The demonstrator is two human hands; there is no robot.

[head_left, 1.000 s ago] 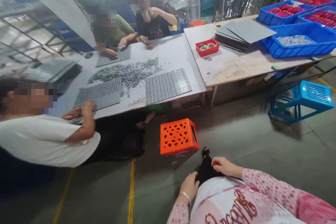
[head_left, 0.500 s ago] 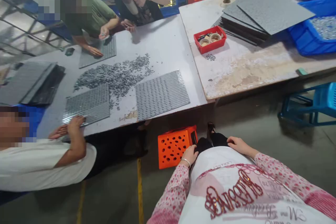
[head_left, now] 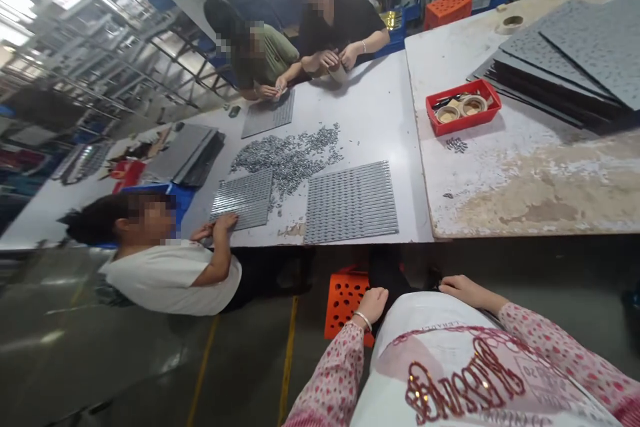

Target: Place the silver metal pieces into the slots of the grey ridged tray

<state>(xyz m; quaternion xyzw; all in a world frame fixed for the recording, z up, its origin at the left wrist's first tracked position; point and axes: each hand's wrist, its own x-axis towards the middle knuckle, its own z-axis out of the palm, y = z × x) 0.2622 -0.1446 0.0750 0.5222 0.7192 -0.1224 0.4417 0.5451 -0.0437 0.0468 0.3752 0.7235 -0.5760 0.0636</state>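
Note:
My left hand [head_left: 373,305] hangs low beside my black trouser leg, its fingers loosely bent and nothing visible in it. On the other side, my right hand [head_left: 463,289] lies by the front of my white top with fingers stretched, also without an object. Close to my left hand is an orange stool [head_left: 345,303] with holes in its seat. Ahead on the white table [head_left: 375,127] rests a grey ribbed panel [head_left: 350,203], beside a heap of small shiny grey pieces [head_left: 285,157]. Neither hand touches the table.
A co-worker in white [head_left: 170,277] handles another panel [head_left: 245,197] at the left; two others work at the far side. A red box [head_left: 463,121] with tape rolls and a stack of grey boards [head_left: 565,53] occupy the right-hand table. Its front edge [head_left: 525,235] lies ahead.
The view has swung left, so tables and co-workers appear farther right. The orange stool is now partly behind my left arm. Both my hands stay low by my legs.

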